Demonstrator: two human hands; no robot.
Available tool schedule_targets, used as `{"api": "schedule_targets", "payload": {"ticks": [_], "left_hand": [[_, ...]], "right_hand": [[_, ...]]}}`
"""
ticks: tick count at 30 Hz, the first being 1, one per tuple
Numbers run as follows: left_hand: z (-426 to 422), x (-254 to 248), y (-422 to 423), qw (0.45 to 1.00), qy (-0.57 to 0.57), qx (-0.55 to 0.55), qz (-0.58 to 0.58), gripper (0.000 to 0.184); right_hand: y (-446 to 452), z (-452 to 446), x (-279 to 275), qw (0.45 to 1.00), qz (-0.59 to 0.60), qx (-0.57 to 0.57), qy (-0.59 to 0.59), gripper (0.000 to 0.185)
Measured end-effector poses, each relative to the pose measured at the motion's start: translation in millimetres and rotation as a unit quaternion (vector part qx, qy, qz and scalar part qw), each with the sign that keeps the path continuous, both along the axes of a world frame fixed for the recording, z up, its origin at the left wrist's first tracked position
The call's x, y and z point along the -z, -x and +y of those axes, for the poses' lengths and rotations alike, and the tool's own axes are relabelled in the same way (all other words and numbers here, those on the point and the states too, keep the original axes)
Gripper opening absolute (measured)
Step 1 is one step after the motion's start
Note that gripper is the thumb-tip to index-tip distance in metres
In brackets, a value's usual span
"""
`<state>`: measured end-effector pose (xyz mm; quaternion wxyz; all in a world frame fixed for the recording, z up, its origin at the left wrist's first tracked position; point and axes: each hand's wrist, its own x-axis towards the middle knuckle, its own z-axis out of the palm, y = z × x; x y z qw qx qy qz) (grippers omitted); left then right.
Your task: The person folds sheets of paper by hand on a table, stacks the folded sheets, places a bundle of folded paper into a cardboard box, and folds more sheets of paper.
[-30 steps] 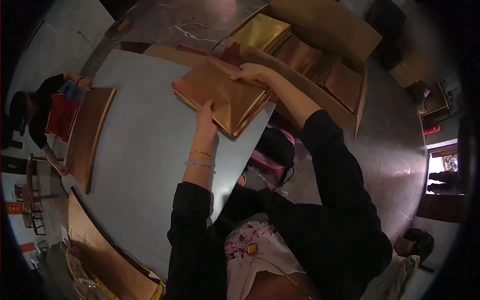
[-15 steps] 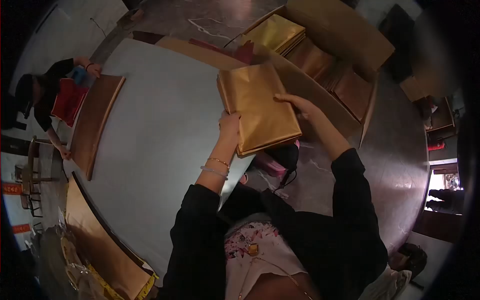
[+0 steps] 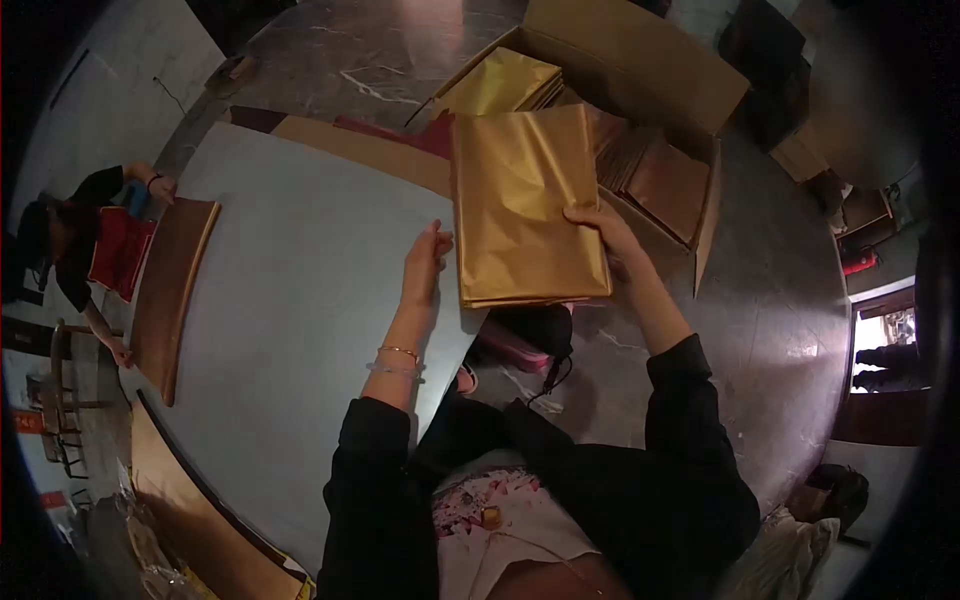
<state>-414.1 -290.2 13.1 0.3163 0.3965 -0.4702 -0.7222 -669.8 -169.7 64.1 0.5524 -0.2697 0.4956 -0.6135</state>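
Observation:
My right hand (image 3: 615,240) grips the right edge of a stack of shiny gold folded sheets (image 3: 525,200), thumb on top and the other fingers hidden beneath. The stack looks slightly creased, with layers showing along its lower edge. Just left of the stack is my left hand (image 3: 428,258), its fingers loosely stretched and slightly bent, apart from the stack's left edge. Behind the stack stands an open cardboard box (image 3: 665,45) holding several bundles, yellow-gold (image 3: 505,82) on the left and brownish (image 3: 668,185) on the right.
A grey tabletop (image 3: 300,280) spreads to my left. At its far left side another person (image 3: 85,225) has both hands on a curved brown panel (image 3: 175,300). A tan board (image 3: 190,490) lies at the lower left. A dark and pink bag (image 3: 520,345) sits below the stack.
My left hand has let go of the stack's left edge and moved slightly left. The stack has turned more upright in view, still in my right hand. The whole view has shifted.

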Motion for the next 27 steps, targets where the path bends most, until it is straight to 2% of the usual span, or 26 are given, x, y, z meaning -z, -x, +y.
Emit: {"api": "schedule_targets", "payload": {"ticks": [1,2,3,4,5,6,10,11,13,15,17,19,22,27], "left_hand": [[1,4,0,0.974,0.164,0.029,-0.151,0.059],[2,8,-1,0.898,0.313,0.029,-0.309,0.066],[-7,40,-5,0.757,0.465,0.058,-0.455,0.069],[-3,45,-11,0.742,0.495,0.092,-0.442,0.071],[0,51,-9,0.722,0.512,0.077,-0.459,0.072],[3,54,-5,0.701,0.527,0.061,-0.476,0.072],[9,49,-2,0.678,0.552,0.032,-0.484,0.071],[9,49,-3,0.683,0.563,0.018,-0.465,0.069],[10,53,-4,0.683,0.563,0.013,-0.465,0.069],[11,51,-2,0.681,0.56,0.012,-0.471,0.07],[12,48,-1,0.683,0.553,0.013,-0.478,0.07],[12,50,-1,0.684,0.552,0.015,-0.477,0.071],[10,47,-2,0.688,0.545,0.028,-0.478,0.071],[11,44,-2,0.689,0.55,0.023,-0.472,0.07]], "right_hand": [[21,-3,-1,1.0,-0.017,-0.002,-0.008,0.049],[40,-8,-2,0.999,-0.033,-0.004,-0.015,0.05],[48,-14,-17,0.998,0.011,0.054,-0.014,0.042],[67,-22,-23,0.998,-0.018,0.052,0.012,0.041],[84,-30,-27,0.997,-0.046,0.049,0.037,0.039],[83,-36,-44,0.99,-0.07,0.119,0.032,0.039],[171,-93,-14,0.977,-0.097,0.17,0.083,0.041],[202,-109,10,0.971,-0.055,0.199,0.119,0.042],[203,-127,15,0.962,-0.015,0.223,0.159,0.043],[195,-138,22,0.953,-0.096,0.266,0.108,0.046],[207,-135,52,0.958,-0.093,0.259,0.078,0.033],[217,-132,82,0.965,-0.007,0.249,-0.076,0.037],[258,-130,159,0.965,0.046,0.215,-0.146,0.043],[251,-141,157,0.957,-0.037,0.233,-0.169,0.044]]}}
